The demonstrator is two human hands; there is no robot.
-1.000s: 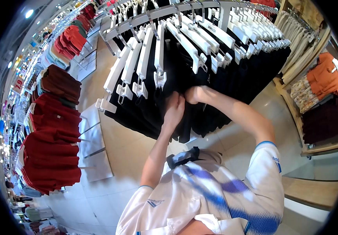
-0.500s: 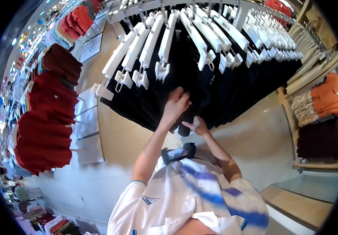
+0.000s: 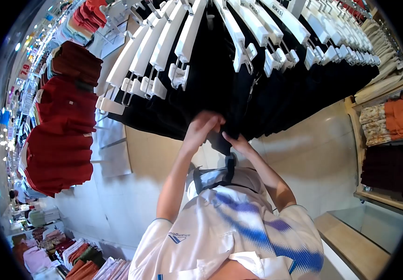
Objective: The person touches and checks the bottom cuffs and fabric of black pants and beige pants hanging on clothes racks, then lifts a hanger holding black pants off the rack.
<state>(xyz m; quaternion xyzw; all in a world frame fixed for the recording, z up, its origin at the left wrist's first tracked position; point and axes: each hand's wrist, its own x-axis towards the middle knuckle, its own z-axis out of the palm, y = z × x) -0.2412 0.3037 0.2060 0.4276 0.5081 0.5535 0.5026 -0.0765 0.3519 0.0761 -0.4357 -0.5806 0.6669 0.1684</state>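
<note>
Black garments (image 3: 285, 100) hang in a dense row from white clip hangers (image 3: 168, 37) at the top of the view. Near the lower middle of the row, my left hand (image 3: 201, 129) is closed on the black cloth. Just right of it and a little lower, my right hand (image 3: 239, 143) holds the edge of the same garment between thumb and fingers. Its fingertips are partly hidden by the dark fabric. The two hands are close together but apart.
Red shirts (image 3: 61, 151) hang along the left side. Folded clothes (image 3: 82, 256) lie at the lower left. A wooden shelf unit (image 3: 357, 140) with orange and dark garments stands at the right, above a wooden ledge (image 3: 353, 240). Pale floor (image 3: 154, 154) shows below the row.
My right hand has come down from beside my left hand to the garment's lower part. My left hand has stayed on the black cloth. The rack now appears closer and higher in view.
</note>
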